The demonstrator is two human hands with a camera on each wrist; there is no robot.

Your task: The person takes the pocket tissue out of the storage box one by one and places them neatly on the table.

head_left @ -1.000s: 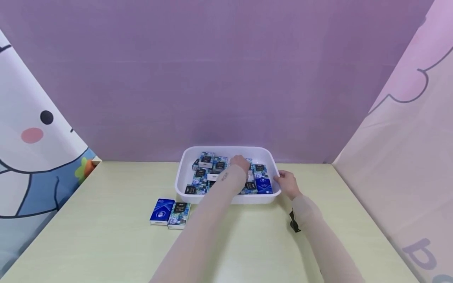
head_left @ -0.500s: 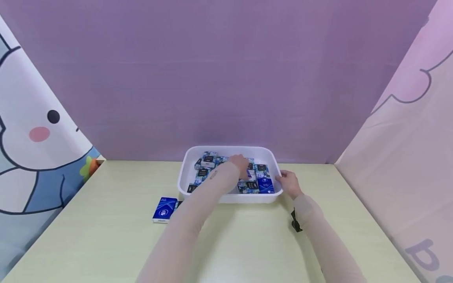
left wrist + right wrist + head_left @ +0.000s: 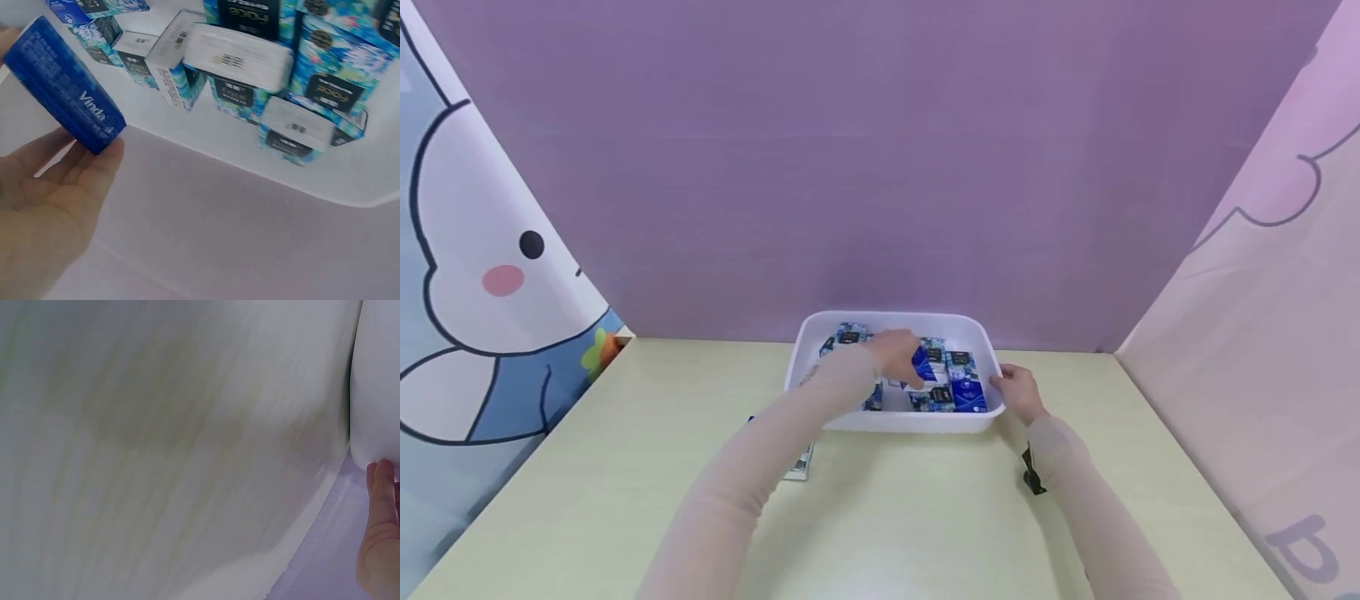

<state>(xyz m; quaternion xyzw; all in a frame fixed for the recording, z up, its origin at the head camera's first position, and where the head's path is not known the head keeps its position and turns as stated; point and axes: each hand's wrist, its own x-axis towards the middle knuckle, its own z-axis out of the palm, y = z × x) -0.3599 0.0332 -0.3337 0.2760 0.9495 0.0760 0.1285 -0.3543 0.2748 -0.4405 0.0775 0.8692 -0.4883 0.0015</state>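
My left hand [image 3: 895,354] is over the white plastic tub [image 3: 910,422] and grips a dark blue Vinda tissue pack [image 3: 67,87]. In the left wrist view, its fingers [image 3: 109,156] hold the pack by its edges, tilted above the tub. Below lie several floral blue-green tissue packs [image 3: 250,53] with black labels, some flat and some on edge. My right hand [image 3: 1018,393] holds the tub's right rim; in the right wrist view its fingers [image 3: 382,494] lie along the outer wall. Part of the packs is hidden behind the left hand and sleeve.
Another floral pack [image 3: 801,467] lies on the pale table [image 3: 587,467] in front of the tub, mostly covered by the left sleeve. A purple wall panel [image 3: 880,167] stands right behind the tub. A black strap piece [image 3: 1032,472] hangs by the right wrist.
My left hand has lifted a blue pack inside the tub and shifted left, its sleeve now covering most of the two table packs. The right hand keeps its place at the rim.
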